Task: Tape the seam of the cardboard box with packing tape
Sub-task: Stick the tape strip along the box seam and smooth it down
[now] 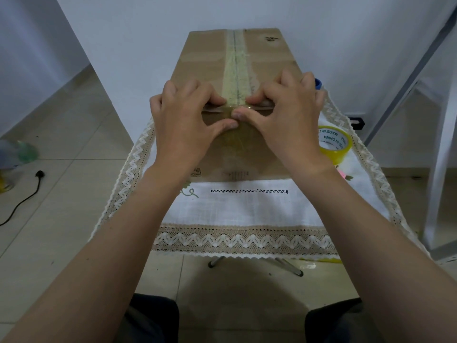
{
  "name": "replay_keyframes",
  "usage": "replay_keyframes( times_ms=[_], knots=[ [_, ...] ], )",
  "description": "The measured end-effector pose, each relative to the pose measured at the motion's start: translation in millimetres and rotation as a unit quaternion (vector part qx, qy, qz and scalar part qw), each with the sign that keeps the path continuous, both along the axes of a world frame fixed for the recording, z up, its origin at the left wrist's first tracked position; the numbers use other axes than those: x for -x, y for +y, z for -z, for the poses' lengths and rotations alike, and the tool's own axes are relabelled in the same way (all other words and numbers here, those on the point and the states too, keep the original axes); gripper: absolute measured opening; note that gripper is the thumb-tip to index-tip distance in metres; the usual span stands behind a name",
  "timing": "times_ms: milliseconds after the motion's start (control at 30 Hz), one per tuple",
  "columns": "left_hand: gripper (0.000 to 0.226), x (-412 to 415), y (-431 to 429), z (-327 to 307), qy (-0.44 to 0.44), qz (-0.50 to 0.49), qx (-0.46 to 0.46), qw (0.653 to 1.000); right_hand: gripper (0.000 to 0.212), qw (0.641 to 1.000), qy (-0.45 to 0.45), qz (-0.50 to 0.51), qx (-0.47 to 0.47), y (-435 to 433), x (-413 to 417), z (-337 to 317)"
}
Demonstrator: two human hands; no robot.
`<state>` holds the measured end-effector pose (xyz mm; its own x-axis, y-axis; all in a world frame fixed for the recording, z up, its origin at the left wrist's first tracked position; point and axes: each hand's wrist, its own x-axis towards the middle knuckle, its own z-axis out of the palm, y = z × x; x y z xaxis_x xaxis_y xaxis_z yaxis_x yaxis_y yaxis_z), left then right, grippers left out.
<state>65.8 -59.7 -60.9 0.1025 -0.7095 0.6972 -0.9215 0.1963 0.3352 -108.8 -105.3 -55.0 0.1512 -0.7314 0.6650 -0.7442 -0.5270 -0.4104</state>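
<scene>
A cardboard box [205, 58] lies lengthwise on the cloth-covered counter [247, 209], its long axis running from near to far. A strip of packing tape [236, 70] covers the top seam and folds down over the near edge onto the front face. Both hands meet at that edge. The left hand [183, 115] and right hand [284, 112] each have bent fingers on top of the box. Their thumbs press the tape against the near face, almost touching, so both hands pinch the box's edge. A yellow tape roll [335, 144] sits on the counter just right of the box. A black cable [24, 199] lies on the tiled floor at left.
</scene>
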Motion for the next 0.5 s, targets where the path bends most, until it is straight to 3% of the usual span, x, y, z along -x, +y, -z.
replay_keyframes(
  times_ms=[200,400,500],
  knots=[
    [0.035,-8.2,-0.1,1.8,0.009,0.031,0.000,0.999,0.023,0.998,-0.031,-0.060,-0.012,-3.2,11.1,4.4],
    [0.051,8.0,-1.9,10.0,0.005,-0.030,0.008,0.999,0.043,0.999,0.018,0.034,-0.002,5.9,-3.8,1.3],
    [0.044,19.3,-3.5,15.5,-0.009,-0.085,0.017,0.996,0.055,0.997,0.044,0.067,0.002,8.3,-12.6,1.2]
  ],
)
